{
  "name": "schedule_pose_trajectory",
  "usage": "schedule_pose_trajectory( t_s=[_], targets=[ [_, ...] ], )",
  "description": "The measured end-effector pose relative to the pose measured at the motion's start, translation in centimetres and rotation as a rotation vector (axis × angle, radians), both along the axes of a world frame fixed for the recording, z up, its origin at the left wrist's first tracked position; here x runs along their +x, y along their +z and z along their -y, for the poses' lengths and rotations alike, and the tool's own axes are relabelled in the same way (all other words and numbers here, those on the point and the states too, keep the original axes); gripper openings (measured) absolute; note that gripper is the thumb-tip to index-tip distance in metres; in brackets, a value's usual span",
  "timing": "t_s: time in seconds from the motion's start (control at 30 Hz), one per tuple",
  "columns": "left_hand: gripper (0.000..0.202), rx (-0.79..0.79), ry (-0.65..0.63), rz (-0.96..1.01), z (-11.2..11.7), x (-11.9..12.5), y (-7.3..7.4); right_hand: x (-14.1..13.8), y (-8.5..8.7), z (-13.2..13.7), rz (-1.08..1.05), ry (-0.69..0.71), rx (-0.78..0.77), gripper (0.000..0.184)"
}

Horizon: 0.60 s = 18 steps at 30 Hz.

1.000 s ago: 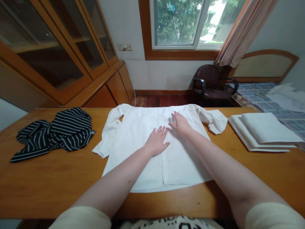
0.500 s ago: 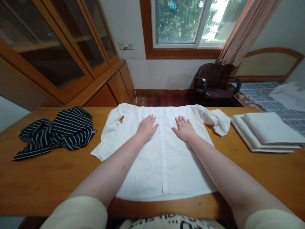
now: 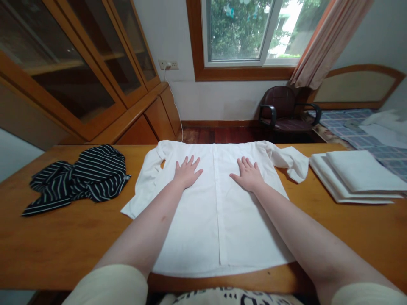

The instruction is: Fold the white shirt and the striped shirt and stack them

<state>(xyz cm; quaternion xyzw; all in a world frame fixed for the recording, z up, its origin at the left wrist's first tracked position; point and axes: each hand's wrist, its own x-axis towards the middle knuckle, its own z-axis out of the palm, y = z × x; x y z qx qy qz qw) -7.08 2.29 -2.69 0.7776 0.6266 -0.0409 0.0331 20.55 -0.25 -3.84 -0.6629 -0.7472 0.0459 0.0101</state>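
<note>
A white long-sleeved shirt [image 3: 203,220] lies spread on the wooden table [image 3: 95,237], its front strip running down the middle and its lower hem towards me. My left hand [image 3: 187,171] rests flat on the shirt's left half, fingers spread. On the other side of the strip, my right hand [image 3: 248,174] also lies flat on the cloth, thumb apart from the fingers. The left sleeve slants down towards me, while the right sleeve is bunched and points outward. Neither hand grips anything.
Black cloth with white stripes [image 3: 95,173] lies crumpled at the table's left. Folded white fabric [image 3: 365,171] is stacked at the right. Beyond the far edge stand a glass-door cabinet [image 3: 133,114], a dark armchair [image 3: 280,106] and a bed [image 3: 356,120].
My left hand has slid left over the shirt, away from the middle strip, and its fingers are spread wider. My right hand has shifted slightly to the right. The shirt's hem sits nearer me.
</note>
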Motion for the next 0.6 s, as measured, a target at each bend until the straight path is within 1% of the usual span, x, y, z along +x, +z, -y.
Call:
schedule_pose_trajectory(
  t_s=[0.27, 0.6],
  targets=[
    [0.068, 0.01, 0.027, 0.015, 3.4, 0.3, -0.2, 0.5, 0.4, 3.5, 0.014, 0.007, 0.006, 0.084],
    [0.068, -0.02, 0.037, 0.01, 4.9, 0.1, -0.3, 0.4, 0.3, 5.1, 0.021, 0.005, 0.009, 0.084]
  ],
)
